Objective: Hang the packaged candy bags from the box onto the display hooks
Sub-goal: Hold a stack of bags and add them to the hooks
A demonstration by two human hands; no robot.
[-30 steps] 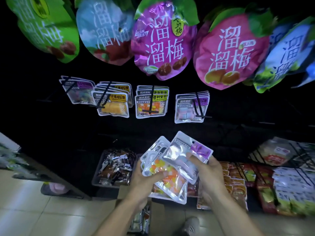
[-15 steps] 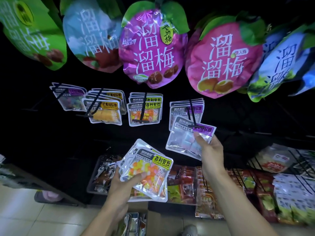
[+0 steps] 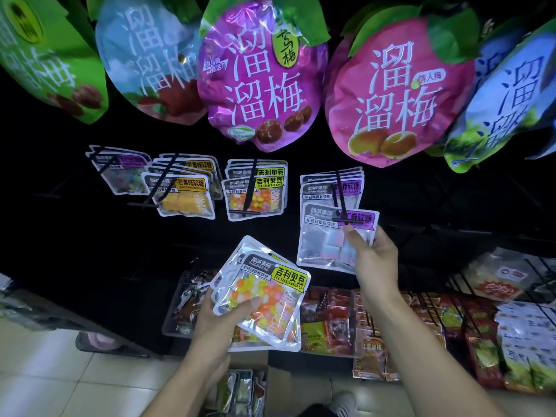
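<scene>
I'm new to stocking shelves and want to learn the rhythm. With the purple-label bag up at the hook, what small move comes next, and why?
Probably slide the purple-label bag further back along the hook. The right hand holds it with its top at the hook's tip, in front of matching bags already hanging there. The left hand holds the jelly-bean bags for later.

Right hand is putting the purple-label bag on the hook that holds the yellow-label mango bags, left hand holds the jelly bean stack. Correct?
Not quite. The head view shows the right hand bringing the purple-label bag to the rightmost hook, which already holds matching purple-label bags, not the mango bags. The left hand does hold the jelly bean stack.
</scene>
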